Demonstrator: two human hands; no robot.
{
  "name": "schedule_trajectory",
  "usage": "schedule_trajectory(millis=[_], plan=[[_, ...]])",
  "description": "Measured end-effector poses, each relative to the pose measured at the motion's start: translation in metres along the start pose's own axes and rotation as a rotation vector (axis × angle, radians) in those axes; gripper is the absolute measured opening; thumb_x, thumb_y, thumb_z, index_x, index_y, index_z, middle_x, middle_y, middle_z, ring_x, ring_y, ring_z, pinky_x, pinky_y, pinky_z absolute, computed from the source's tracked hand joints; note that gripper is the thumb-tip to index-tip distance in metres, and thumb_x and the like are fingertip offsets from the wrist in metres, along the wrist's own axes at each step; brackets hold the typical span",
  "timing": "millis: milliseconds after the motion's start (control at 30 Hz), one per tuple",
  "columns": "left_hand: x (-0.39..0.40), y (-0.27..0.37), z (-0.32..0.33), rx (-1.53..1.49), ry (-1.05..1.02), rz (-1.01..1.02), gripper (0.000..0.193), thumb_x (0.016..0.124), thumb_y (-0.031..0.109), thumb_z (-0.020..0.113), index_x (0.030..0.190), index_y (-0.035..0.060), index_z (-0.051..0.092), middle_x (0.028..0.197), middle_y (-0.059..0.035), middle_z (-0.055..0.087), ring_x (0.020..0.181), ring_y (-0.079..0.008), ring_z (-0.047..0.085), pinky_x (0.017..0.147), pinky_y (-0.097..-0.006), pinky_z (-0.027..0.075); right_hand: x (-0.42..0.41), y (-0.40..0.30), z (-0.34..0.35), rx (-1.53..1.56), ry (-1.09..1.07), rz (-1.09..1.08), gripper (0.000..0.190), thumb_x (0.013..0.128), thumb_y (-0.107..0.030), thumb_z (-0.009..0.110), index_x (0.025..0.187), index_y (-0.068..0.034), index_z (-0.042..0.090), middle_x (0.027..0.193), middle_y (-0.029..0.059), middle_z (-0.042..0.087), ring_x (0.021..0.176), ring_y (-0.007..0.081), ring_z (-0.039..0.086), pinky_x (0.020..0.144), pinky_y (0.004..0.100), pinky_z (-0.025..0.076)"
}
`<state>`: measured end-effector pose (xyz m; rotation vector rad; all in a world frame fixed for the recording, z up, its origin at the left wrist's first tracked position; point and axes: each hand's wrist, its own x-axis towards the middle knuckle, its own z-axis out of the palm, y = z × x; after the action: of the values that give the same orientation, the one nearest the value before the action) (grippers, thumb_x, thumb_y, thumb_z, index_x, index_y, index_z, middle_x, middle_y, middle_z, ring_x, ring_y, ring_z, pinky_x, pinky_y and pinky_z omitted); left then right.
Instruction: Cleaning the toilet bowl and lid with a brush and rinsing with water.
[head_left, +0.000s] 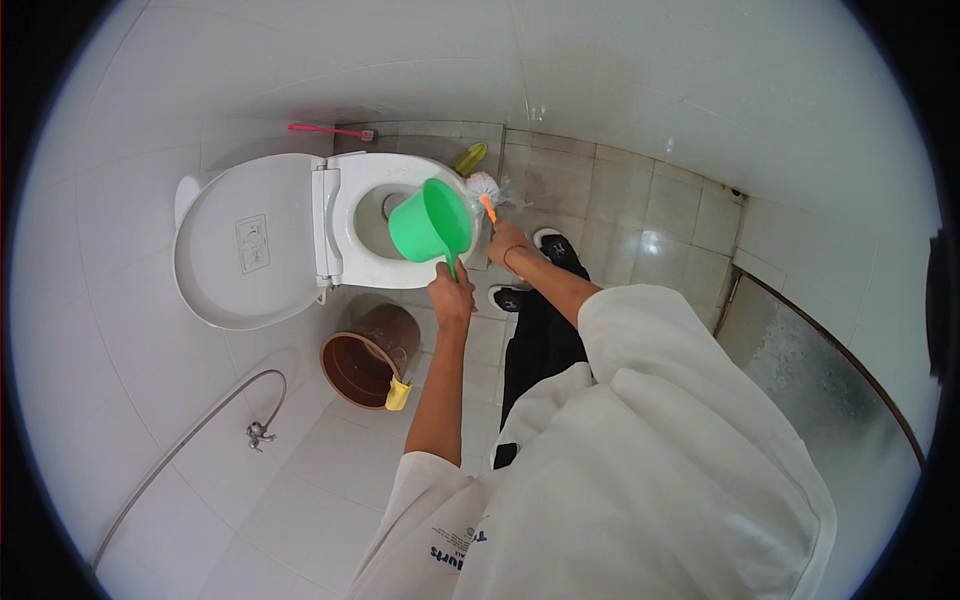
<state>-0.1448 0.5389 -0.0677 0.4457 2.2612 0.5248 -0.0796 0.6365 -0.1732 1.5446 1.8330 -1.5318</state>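
Note:
My left hand (451, 294) is closed around the handle of a green plastic dipper (429, 223), which is tilted over the front of the white toilet bowl (375, 266). In my right hand (508, 247) is the orange handle of a toilet brush (484, 187). Its white bristles are at the bowl's front outer rim, with what looks like splashing water beside them. The toilet seat is down and the lid (289, 247) is raised. The dipper hides part of the bowl's opening, and its contents cannot be told.
A brown bucket (405, 337) with a yellow cloth (397, 393) stands beside the toilet. Behind lie a pink-handled brush (326, 130) and a yellow-green object (471, 159). A hose (180, 442) runs to a wall tap (259, 433). My feet stand on floor tiles.

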Motion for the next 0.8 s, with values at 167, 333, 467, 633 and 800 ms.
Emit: schedule_trajectory(millis=[167,333,467,633,800], plan=[[0.016,0.011,-0.016,-0.213,0.149,-0.054,0.034,0.092,0.024,0.048,0.084,-0.0088,0.045,0.058,-0.0158,0.060,0.035,-0.0168,0.053,0.030,-0.0302,0.045,0.011,-0.023,-0.014,0.034,-0.140,-0.003,0.032,0.070,-0.011,0.053,0.098,0.003,0.060,0.087,0.0248,0.063,0.085,0.0348,0.063,0.074,0.0390,0.050],[0.025,0.023,-0.028,-0.396,0.215,-0.142,0.033,0.092,0.023,0.046,0.089,-0.0095,0.048,0.056,-0.0153,0.060,0.035,-0.0172,0.053,0.031,-0.0296,0.045,0.066,-0.107,-0.042,0.094,-0.171,0.010,0.031,0.070,-0.009,0.050,0.097,0.004,0.059,0.083,0.0216,0.063,0.074,0.0298,0.065,0.058,0.0393,0.050],[0.031,0.031,-0.045,-0.358,0.306,-0.182,0.034,0.092,0.024,0.046,0.090,-0.0100,0.050,0.056,-0.0150,0.060,0.034,-0.0171,0.053,0.031,-0.0298,0.045,0.070,-0.072,-0.018,0.177,-0.110,-0.132,0.029,0.073,-0.006,0.045,0.098,-0.001,0.060,0.072,0.0152,0.061,0.058,0.0237,0.062,0.043,0.0374,0.044],[0.050,0.030,-0.063,-0.236,0.339,-0.145,0.036,0.091,0.025,0.046,0.091,-0.0114,0.050,0.057,-0.0152,0.061,0.035,-0.0187,0.054,0.033,-0.0302,0.046,0.074,-0.058,-0.050,0.247,-0.354,0.026,0.034,0.070,-0.004,0.050,0.102,0.002,0.056,0.070,0.0165,0.059,0.052,0.0245,0.060,0.038,0.0365,0.041],[0.090,0.018,-0.061,0.023,0.403,-0.027,0.029,0.089,0.019,0.050,0.078,-0.0081,0.052,0.059,-0.0262,0.057,0.050,-0.0390,0.059,0.045,-0.0434,0.047,0.114,-0.137,-0.027,0.069,-0.280,-0.060,0.033,0.071,-0.005,0.050,0.102,0.005,0.054,0.069,0.0168,0.059,0.050,0.0237,0.059,0.036,0.0368,0.040]])
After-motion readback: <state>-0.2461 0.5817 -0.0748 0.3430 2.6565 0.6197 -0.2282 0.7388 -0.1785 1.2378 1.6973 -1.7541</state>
